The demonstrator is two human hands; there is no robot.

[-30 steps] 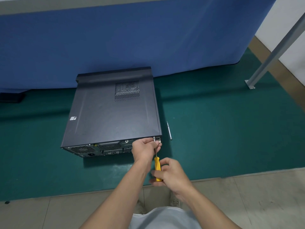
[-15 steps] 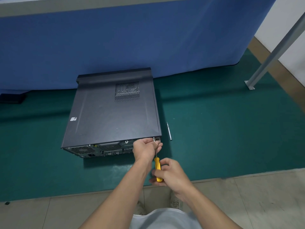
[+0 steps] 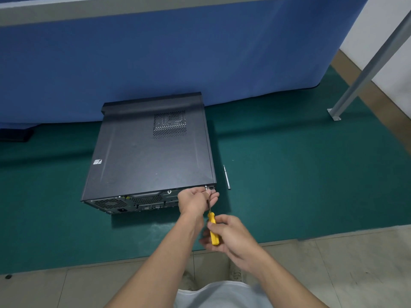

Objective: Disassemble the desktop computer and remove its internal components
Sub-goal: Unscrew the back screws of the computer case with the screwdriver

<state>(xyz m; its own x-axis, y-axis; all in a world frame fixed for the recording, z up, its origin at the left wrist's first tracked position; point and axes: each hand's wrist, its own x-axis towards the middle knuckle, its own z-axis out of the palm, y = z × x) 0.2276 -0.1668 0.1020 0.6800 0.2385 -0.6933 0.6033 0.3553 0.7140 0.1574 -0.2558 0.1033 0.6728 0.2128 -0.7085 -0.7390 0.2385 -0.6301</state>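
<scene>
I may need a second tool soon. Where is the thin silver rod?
In the head view, the thin silver rod lies on the green mat, just right of the near right corner of the computer case, beyond the left hand.

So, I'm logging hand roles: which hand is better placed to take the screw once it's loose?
Left. The left hand sits at the screw on the case's rear corner, steadying the shaft; the right hand grips the screwdriver by its yellow handle.

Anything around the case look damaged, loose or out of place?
Nothing looks damaged. The computer case lies flat on the green mat, side panel on. The only stray item is a thin silver tool on the mat beside the case's right edge.
</scene>
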